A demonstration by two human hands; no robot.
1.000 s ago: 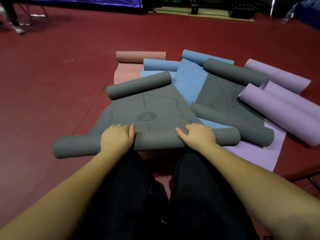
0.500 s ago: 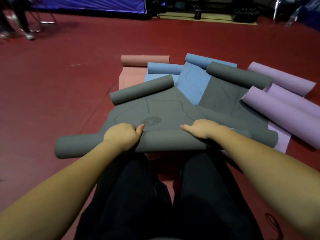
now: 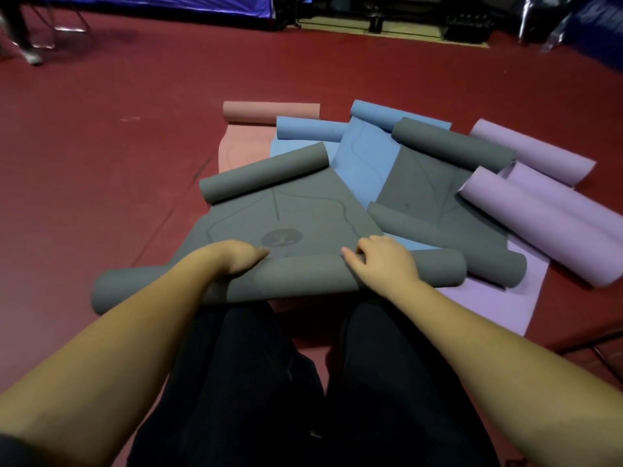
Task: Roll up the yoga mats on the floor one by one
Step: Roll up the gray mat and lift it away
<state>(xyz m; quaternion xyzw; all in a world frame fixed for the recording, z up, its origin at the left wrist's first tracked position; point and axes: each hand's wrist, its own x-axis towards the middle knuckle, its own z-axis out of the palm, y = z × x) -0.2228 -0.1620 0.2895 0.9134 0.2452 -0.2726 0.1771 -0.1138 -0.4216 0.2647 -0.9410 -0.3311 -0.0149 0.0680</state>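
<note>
First grey mat partly rolled, the rest waiting

Left hand [image 3: 237, 256] and right hand [image 3: 381, 261] curl over the near roll of the grey mat [image 3: 286, 227], just short of its round logo [image 3: 282, 236]; its far end is curled too. Beyond the logo, the blue [image 3: 362, 163], pink [image 3: 242, 146], second grey [image 3: 435, 183] and purple [image 3: 539, 203] mats lie unrolled.

A dark red, smooth floor [image 3: 101, 136] fills the room. Along the far edge runs a blue-purple padded barrier [image 3: 151, 3]. Thin metal chair legs [image 3: 64, 26] stand at far left; lighting is dim.
</note>
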